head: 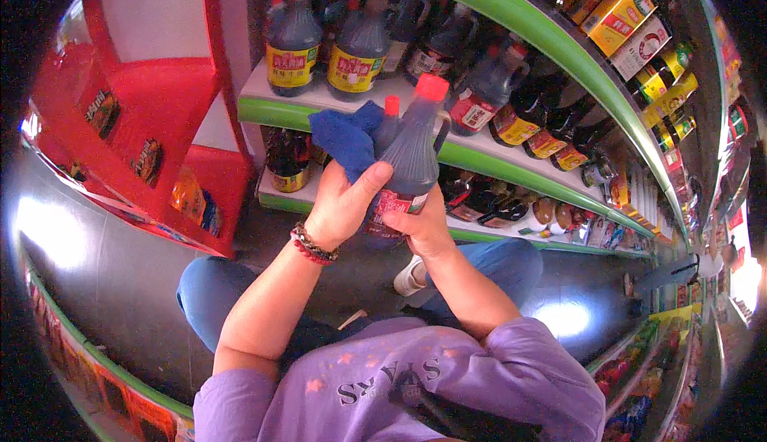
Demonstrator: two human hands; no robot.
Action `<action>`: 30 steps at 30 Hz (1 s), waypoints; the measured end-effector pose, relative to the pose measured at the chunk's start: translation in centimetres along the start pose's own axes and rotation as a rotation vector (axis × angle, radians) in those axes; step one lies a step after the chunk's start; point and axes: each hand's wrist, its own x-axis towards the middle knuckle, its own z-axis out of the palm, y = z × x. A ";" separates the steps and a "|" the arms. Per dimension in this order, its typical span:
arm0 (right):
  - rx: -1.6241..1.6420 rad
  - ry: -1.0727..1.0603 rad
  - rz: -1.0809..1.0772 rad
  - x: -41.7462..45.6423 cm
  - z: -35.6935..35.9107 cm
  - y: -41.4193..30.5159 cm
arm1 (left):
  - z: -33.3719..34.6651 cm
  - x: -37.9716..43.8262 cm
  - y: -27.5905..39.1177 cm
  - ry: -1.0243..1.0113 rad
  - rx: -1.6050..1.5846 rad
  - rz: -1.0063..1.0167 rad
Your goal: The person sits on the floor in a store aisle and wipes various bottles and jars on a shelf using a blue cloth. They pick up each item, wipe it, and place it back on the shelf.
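Both my hands hold a large dark plastic bottle of sauce (pixel 413 148) with a red cap and a red label, tilted in front of the shelf. My left hand (pixel 344 202) is on its left side, with a blue cloth (pixel 344 136) held between it and the bottle's shoulder. My right hand (pixel 422 226) grips the lower part, thumb across the label. A small bottle with a red cap (pixel 389 118) stands close against the big one's left side. Behind are similar dark bottles with yellow labels (pixel 292 58) on the white shelf with a green edge (pixel 287 114).
A red display stand (pixel 168 94) with a few packets is at the left. More bottles with red and yellow labels (pixel 515 124) line the shelf to the right. A lower shelf (pixel 287 202) holds further bottles. Another person (pixel 665 274) is far off at the right, in the aisle.
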 end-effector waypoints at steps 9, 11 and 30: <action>0.148 0.146 -0.174 0.8 0.4 -2.3 | 1.6 -1.8 -1.6 0.175 -0.270 -0.177; 0.293 0.160 -0.196 0.9 1.7 -3.8 | 2.6 -2.0 -1.3 0.116 -0.618 -0.281; -0.028 0.061 -0.265 0.8 2.6 -3.7 | 3.0 -0.1 1.6 0.184 -0.943 -0.358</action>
